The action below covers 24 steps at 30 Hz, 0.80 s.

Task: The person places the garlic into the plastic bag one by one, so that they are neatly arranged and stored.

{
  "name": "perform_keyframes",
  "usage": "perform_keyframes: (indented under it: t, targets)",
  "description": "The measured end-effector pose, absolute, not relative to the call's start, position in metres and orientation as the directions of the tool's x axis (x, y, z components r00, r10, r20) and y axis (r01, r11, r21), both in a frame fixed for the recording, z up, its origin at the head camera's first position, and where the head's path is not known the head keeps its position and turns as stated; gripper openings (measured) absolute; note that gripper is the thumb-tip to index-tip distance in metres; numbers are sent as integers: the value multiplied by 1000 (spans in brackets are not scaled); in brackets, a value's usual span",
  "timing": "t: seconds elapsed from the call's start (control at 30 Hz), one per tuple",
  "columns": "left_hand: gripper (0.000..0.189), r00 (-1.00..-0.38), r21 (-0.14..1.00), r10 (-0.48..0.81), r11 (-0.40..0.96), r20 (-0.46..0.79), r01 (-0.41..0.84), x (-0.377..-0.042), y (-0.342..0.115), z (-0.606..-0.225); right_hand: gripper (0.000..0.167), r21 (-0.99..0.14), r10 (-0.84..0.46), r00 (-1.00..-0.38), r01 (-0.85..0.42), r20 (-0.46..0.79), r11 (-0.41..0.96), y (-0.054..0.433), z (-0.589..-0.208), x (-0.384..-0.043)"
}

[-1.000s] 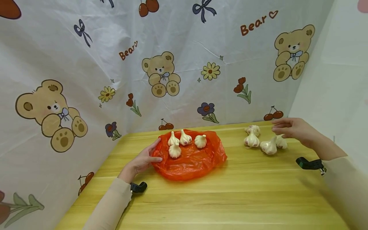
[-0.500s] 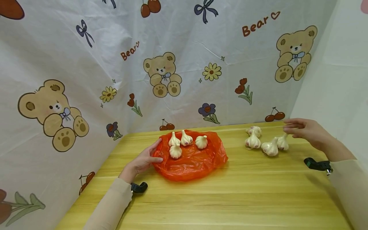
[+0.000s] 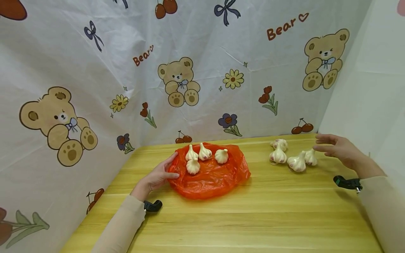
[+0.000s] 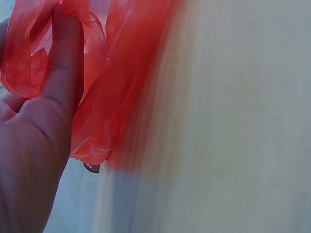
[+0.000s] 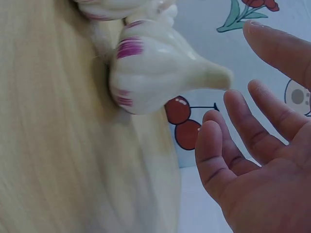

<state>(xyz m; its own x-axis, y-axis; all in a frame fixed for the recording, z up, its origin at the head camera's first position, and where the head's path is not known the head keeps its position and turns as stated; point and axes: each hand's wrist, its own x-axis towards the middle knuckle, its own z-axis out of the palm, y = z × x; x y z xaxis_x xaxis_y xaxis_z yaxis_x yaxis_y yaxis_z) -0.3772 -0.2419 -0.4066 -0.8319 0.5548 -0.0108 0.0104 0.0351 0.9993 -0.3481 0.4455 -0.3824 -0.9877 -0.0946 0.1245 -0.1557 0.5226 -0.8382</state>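
A red plastic bag (image 3: 212, 184) lies spread on the table with several garlic bulbs (image 3: 205, 151) on it. My left hand (image 3: 157, 176) holds the bag's left edge, with the plastic between thumb (image 4: 63, 58) and fingers in the left wrist view. On the right, several more garlic bulbs (image 3: 296, 162) sit on the wood, some touching each other. My right hand (image 3: 343, 151) hovers just right of the rightmost garlic bulb (image 3: 310, 157), fingers spread and holding nothing. In the right wrist view, the fingertips are right by the stem of a purple-streaked garlic bulb (image 5: 150, 68).
The wooden table (image 3: 240, 225) reaches back to a white cloth (image 3: 202, 123) printed with bears, flowers and cherries. A plain white wall (image 3: 373, 105) rises on the right. Each wrist wears a black camera mount (image 3: 153, 206).
My right hand has shifted right, away from over the rightmost garlic bulb, then dropped slightly back toward it. That bulb now shows more fully. The left hand and bag have stayed in place.
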Motion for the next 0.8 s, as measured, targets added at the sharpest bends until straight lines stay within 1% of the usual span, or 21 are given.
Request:
perform_keyframes:
  t: [0.1, 0.23, 0.47, 0.7, 0.8]
  targets:
    - [105, -833, 999, 554, 35, -5, 17, -377, -242, -407, 50, -839, -113, -988, -151, 107, 523, 446, -390, -353]
    - [106, -835, 999, 551, 36, -4, 19, -378, -242, -407, 54, -845, -132, -988, -138, 80, 517, 445, -398, -358]
    - [106, -832, 999, 554, 35, -3, 19, -377, -242, -407, 73, -832, -160, -986, -130, 50, 540, 440, -406, -363]
    - [105, -832, 999, 555, 37, -2, 22, -376, -242, -406, 80, -827, -183, -983, -117, 17, 549, 438, -415, -366]
    - [105, -833, 999, 553, 39, -3, 23, -376, -242, -407, 80, -822, -188, -982, -116, 11, 558, 439, -419, -366]
